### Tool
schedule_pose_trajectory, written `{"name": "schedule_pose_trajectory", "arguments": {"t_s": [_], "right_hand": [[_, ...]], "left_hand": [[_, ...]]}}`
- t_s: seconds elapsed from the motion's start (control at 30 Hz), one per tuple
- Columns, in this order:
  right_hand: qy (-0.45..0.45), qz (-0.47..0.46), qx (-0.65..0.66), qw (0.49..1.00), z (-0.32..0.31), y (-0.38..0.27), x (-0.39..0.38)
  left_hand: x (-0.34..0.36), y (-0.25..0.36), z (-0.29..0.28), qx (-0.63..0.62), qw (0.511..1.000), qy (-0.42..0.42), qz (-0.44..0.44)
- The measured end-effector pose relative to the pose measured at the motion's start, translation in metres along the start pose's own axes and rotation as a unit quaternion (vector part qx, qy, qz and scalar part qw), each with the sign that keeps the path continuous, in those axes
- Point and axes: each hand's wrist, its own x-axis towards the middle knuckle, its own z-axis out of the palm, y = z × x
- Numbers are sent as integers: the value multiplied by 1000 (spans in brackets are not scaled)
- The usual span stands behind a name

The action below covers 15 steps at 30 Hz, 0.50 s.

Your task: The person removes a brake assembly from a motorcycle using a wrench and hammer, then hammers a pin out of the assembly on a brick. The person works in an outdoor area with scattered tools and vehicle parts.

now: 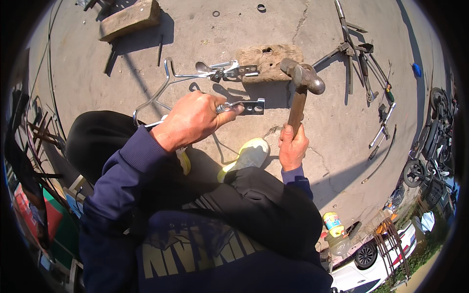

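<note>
My left hand point(195, 115) is closed around the near arm of a shiny bent-rod kickstand point(155, 95), close to its spring. A slotted near end bracket point(254, 107) sticks out past my fingers, above the ground. The far arm carries a spring, a spoon-shaped pedal point(202, 67) and a second slotted bracket point(248, 71), which lies against a worn wooden block point(271, 56). My right hand point(293, 146) grips the wooden handle of a ball-peen hammer point(304, 78). The hammer's head is raised and overlaps the block's right end in view.
Several wrenches and other hand tools point(349, 49) lie on the concrete at the right. Another timber block point(131, 20) is at the far left, and two small rings point(261, 8) lie at the far edge. Parked two-wheelers point(427, 146) and a white car point(364, 273) stand farther right.
</note>
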Motion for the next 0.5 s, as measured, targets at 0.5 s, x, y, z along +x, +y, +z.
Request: {"name": "schedule_pose_trajectory", "arguments": {"t_s": [0.5], "right_hand": [[-46, -76, -93, 992, 26, -13, 9]], "left_hand": [[12, -10, -11, -13, 999, 31, 30]]}}
